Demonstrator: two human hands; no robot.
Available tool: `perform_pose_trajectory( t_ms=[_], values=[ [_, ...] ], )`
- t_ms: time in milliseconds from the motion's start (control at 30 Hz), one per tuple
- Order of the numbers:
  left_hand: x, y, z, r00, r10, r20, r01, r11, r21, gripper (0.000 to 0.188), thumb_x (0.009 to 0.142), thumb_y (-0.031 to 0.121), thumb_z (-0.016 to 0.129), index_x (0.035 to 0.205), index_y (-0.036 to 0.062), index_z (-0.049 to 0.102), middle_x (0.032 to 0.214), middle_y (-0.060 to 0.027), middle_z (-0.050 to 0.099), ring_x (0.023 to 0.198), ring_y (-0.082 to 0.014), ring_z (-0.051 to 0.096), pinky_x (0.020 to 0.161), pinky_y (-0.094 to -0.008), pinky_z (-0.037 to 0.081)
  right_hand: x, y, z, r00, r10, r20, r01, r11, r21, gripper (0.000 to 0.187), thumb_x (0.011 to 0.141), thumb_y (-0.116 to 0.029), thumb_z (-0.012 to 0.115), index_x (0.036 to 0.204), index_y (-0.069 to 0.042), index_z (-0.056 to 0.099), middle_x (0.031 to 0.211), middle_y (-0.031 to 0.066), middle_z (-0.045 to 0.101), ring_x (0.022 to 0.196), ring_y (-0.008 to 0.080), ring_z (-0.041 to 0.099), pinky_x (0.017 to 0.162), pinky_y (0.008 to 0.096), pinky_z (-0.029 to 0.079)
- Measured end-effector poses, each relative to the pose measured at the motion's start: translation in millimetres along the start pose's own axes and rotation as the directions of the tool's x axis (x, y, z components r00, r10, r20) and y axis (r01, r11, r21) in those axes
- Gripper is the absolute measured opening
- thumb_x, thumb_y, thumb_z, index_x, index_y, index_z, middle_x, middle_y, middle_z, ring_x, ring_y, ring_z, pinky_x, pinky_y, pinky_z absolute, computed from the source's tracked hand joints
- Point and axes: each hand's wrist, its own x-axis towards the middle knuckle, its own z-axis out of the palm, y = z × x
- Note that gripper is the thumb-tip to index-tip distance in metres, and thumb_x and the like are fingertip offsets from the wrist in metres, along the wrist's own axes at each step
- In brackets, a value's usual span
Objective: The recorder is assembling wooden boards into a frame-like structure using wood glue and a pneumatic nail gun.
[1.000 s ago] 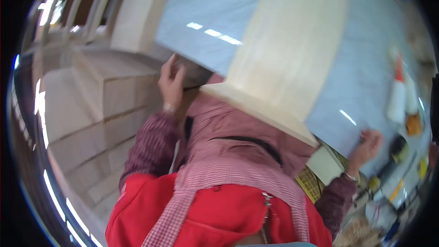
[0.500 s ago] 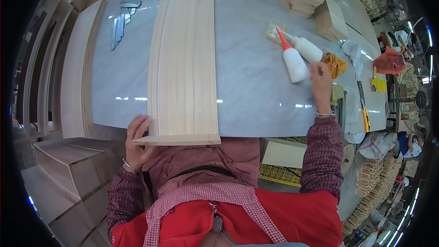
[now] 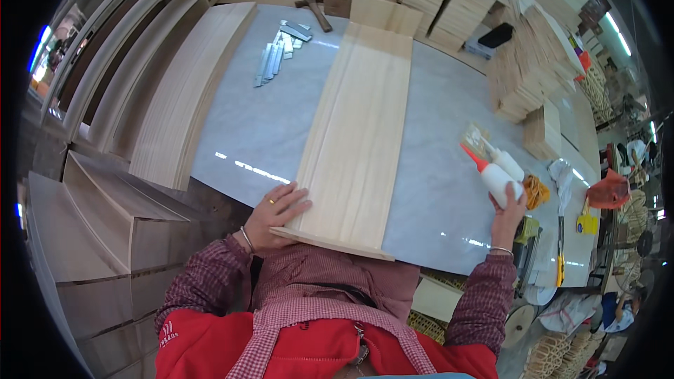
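A long pale wooden panel (image 3: 354, 133) lies lengthwise on the grey tabletop. An upright wooden strip (image 3: 337, 244) crosses its near end and a short board (image 3: 385, 15) its far end. My left hand (image 3: 270, 217), with a ring on one finger, grips the near left corner, fingers over the panel; its thumb is hidden. On the right, my right hand (image 3: 509, 212) closes round the base of a white squeeze bottle (image 3: 497, 181) with a red nozzle, tilted toward the far left. A second white bottle (image 3: 508, 163) lies just beyond it.
Metal strips (image 3: 281, 52) and a hammer (image 3: 316, 12) lie left of the panel's far end. A board stack (image 3: 193, 91) borders the left side; more wooden pieces (image 3: 533, 63) stand far right. An orange cloth (image 3: 537, 191) and a yellow-handled cutter (image 3: 560, 256) lie near my right hand.
My right hand has closed on the red-nozzled bottle's base. My left hand has moved onto the panel's corner from beside it. The view has shifted, so the scene appears turned and lower.
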Motion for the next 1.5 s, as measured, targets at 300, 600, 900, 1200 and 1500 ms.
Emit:
perform_pose_trajectory(
  t_ms=[300,600,900,1200,1500],
  values=[
    [0.0,5.1,-12.8,0.995,-0.07,0.072,0.068,0.997,0.022,0.068,0.072,0.036,0.069,0.134,0.0143,0.05,0.142,-0.007,0.045,0.135,-0.0294,0.037,0.113,-0.0438,0.027,54.0,-120.9,145.4,0.975,-0.031,0.22,-0.124,0.747,0.653,0.052,0.083,-0.025,0.071,0.12,0.002,0.046,0.118,0.019,0.053,0.107,0.0325,0.055,0.087,0.0401,0.052],
    [-1.5,0.1,-5.6,0.996,-0.059,0.063,0.057,0.998,0.04,0.06,0.077,0.028,0.065,0.134,0.0132,0.05,0.143,-0.0069,0.044,0.135,-0.0285,0.037,0.112,-0.0421,0.029,136.2,-167.6,318.6,0.917,-0.174,0.36,-0.128,0.725,0.677,0.056,0.077,-0.02,0.076,0.115,0.005,0.043,0.112,0.0225,0.052,0.097,0.0385,0.061,0.078,0.0453,0.058],
    [-1.8,-0.9,-10.2,0.99,-0.088,0.107,0.088,0.996,-0.004,0.056,0.081,0.023,0.061,0.135,0.0122,0.048,0.144,-0.0065,0.044,0.135,-0.0283,0.037,0.112,-0.0414,0.029,166.2,-151.9,386.1,0.957,-0.158,0.242,0.014,0.861,0.509,0.066,0.075,-0.019,0.08,0.117,0.006,0.035,0.109,0.0227,0.051,0.088,0.0342,0.065,0.067,0.0362,0.062],
    [-1.9,-3.5,-7.3,0.991,-0.085,0.105,0.086,0.996,-0.006,0.057,0.081,0.023,0.061,0.136,0.0122,0.047,0.144,-0.0062,0.043,0.136,-0.028,0.036,0.113,-0.0412,0.028,168.9,-146.9,415.6,0.963,-0.168,0.21,0.058,0.893,0.447,0.068,0.076,-0.017,0.078,0.119,0.009,0.032,0.111,0.0229,0.05,0.091,0.035,0.065,0.069,0.036,0.062],
    [-2.0,-3.0,-8.0,0.989,-0.092,0.116,0.096,0.995,-0.025,0.057,0.082,0.023,0.061,0.137,0.0126,0.046,0.145,-0.0054,0.043,0.136,-0.0278,0.035,0.113,-0.0412,0.027,171.8,-146.0,419.1,0.963,-0.162,0.215,0.056,0.902,0.428,0.07,0.076,-0.019,0.079,0.122,0.005,0.032,0.115,0.0209,0.046,0.093,0.0335,0.064,0.068,0.0345,0.062]
  ],
)
